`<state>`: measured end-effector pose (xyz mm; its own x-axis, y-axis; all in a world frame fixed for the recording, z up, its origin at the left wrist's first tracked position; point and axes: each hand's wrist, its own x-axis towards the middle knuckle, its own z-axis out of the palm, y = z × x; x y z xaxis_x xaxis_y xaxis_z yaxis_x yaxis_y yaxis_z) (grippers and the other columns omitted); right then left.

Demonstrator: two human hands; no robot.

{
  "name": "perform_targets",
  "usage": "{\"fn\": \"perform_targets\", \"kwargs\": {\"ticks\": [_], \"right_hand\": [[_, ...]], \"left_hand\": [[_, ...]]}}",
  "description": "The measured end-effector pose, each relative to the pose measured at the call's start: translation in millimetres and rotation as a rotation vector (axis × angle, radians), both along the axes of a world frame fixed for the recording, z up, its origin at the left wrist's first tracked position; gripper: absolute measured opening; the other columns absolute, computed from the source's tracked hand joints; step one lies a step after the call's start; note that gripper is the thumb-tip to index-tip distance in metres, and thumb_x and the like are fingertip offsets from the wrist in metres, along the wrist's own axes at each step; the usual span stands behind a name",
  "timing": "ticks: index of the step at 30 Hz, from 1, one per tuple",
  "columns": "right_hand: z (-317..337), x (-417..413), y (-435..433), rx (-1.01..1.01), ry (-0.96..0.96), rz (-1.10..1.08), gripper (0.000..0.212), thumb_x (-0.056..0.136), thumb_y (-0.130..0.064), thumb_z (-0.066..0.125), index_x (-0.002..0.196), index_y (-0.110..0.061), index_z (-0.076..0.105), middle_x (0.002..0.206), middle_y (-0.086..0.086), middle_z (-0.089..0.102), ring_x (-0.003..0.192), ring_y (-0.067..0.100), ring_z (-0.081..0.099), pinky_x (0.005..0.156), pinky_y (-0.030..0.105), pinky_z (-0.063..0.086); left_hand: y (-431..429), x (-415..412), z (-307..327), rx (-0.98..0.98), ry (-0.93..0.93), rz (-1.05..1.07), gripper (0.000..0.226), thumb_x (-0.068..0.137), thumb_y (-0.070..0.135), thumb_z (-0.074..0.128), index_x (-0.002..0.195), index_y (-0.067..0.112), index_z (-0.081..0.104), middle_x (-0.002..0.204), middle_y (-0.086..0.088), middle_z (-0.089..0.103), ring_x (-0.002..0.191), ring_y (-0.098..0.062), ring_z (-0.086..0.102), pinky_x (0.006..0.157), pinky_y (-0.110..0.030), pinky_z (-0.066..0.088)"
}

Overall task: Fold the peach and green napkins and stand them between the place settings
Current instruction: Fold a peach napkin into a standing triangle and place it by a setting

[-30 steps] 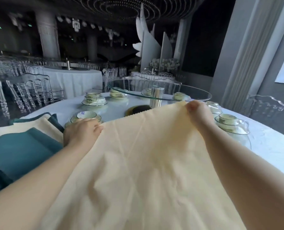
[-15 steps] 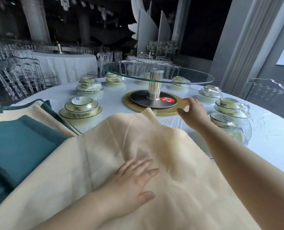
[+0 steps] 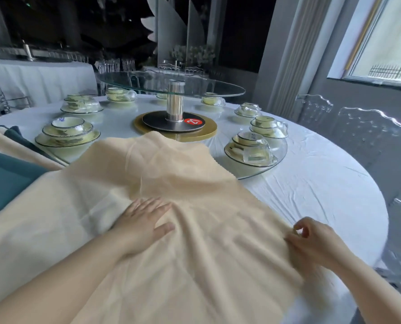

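Head view: peach napkin point(image 3: 194, 183) spread on worktop point(image 3: 312, 183), near edge cut off; green napkins point(image 3: 5, 178) cropped at left. Your left hand point(image 3: 143, 225) presses the peach cloth, fingers flat and straight; your right hand point(image 3: 312, 246) curls at its right edge, grip blurred, unclear.

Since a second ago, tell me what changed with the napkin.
The peach napkin, held up by both hands, came down flat on the table. The left hand let go and now presses its middle; the right hand moved back to pinch its right edge. Napkin stack, dishes unmoved.
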<state>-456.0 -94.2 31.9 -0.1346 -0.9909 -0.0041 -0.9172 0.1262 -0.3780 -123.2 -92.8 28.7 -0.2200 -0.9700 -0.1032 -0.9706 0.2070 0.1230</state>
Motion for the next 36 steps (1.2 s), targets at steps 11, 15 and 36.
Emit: {"fn": "perform_targets", "kwargs": {"ticks": [11, 15, 36], "right_hand": [[21, -14, -32, -0.230, -0.024, -0.101, 0.010, 0.086, -0.017, 0.055, 0.085, -0.010, 0.061, 0.099, 0.015, 0.063, 0.104, 0.034, 0.049, 0.076, 0.032, 0.035], [21, -20, -52, -0.226, 0.091, -0.148, 0.020, 0.088, -0.018, 0.051, 0.098, -0.006, 0.064, 0.111, 0.017, 0.060, 0.109, 0.035, 0.043, 0.086, 0.034, 0.034], [-53, 47, 107, -0.772, 0.189, 0.996, 0.028, 0.096, -0.034, 0.037, 0.106, -0.020, 0.060, 0.112, -0.005, 0.067, 0.108, 0.009, 0.055, 0.096, 0.028, 0.040]], "left_hand": [[33, -28, 13, -0.089, 0.153, -0.056, 0.136, 0.023, 0.090, -0.028, 0.142, 0.039, 0.016, 0.152, 0.017, 0.007, 0.139, -0.001, 0.005, 0.102, -0.011, -0.004], [63, -40, 2, 0.069, 0.118, -0.200, 0.131, 0.024, 0.091, -0.027, 0.143, 0.043, 0.002, 0.150, 0.021, -0.010, 0.137, 0.003, -0.011, 0.101, -0.012, -0.012], [89, -34, -11, -0.166, 0.388, -0.178, 0.103, 0.045, 0.098, 0.008, 0.120, 0.040, 0.049, 0.122, 0.022, 0.039, 0.117, -0.001, 0.035, 0.096, -0.013, 0.020]]}}
